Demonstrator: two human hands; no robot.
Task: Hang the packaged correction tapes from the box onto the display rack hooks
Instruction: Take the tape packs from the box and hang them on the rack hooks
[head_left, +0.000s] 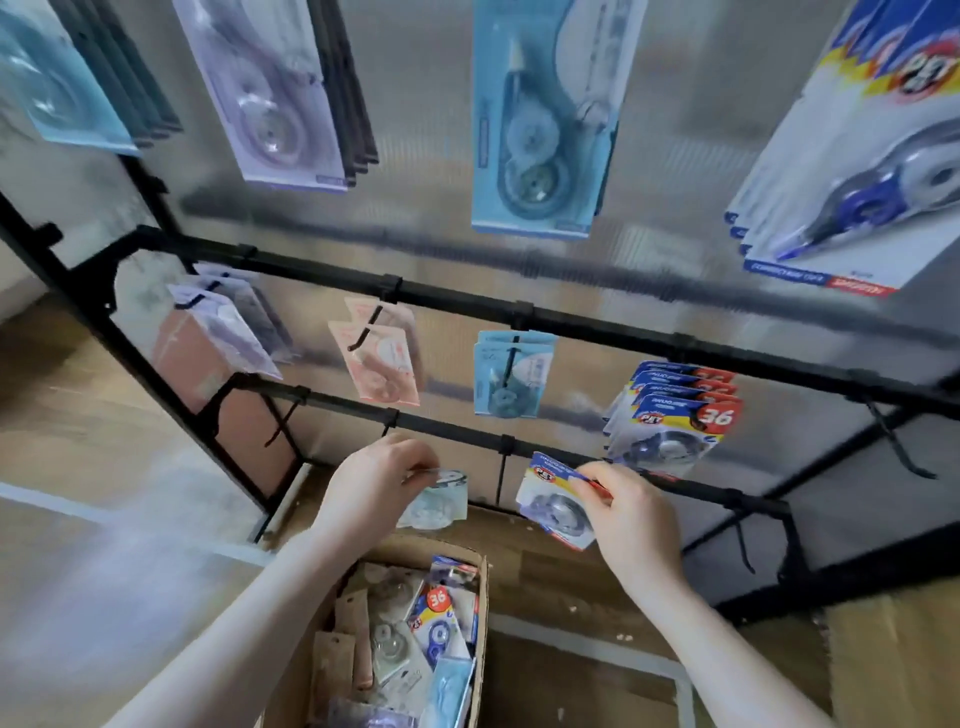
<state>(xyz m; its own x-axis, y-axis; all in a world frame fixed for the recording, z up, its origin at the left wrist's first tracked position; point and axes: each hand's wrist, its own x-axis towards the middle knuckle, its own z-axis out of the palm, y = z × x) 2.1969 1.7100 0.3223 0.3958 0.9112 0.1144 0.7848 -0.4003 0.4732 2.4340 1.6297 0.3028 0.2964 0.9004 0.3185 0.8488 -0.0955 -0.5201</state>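
My left hand (376, 483) pinches the top of a pale blue packaged correction tape (436, 501) just below the lowest black rail (452, 428) of the display rack. My right hand (631, 506) pinches a white and blue packaged correction tape (553, 506) by its upper corner, in front of the same rail and beside a bare hook (501, 475). Below both hands stands the open cardboard box (480, 582) with several more packaged tapes (415, 639) inside.
The rack's hooks carry packs: lilac (228, 327), pink (382, 358), pale blue (509, 374) and white-blue "36" packs (670, 415) on the middle rail, larger ones higher up. Bare hooks (896, 441) jut out at right. Wooden floor and flat cardboard (883, 665) surround the box.
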